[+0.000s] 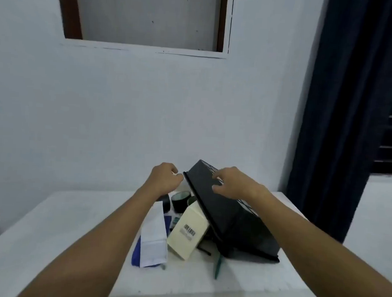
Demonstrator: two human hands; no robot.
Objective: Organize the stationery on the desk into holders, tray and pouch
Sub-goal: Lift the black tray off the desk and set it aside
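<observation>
Fingers (217, 180) of the right hand (230, 182) spread loosely over the upturned underside of the black tray (227, 217), pressing rather than clasping. That tray stands tilted on the white desk (47, 231), its near edge down at the right and its far rim lifted, probably to spill its load out for sorting. At the raised rim the left hand (165, 179) curls narrow; whether it pinches the edge I cannot tell. Under the tilt lie a cream box (186, 234), dark tape rolls (180, 200), a white pouch (153, 237) over something blue, and a green pen (218, 263).
</observation>
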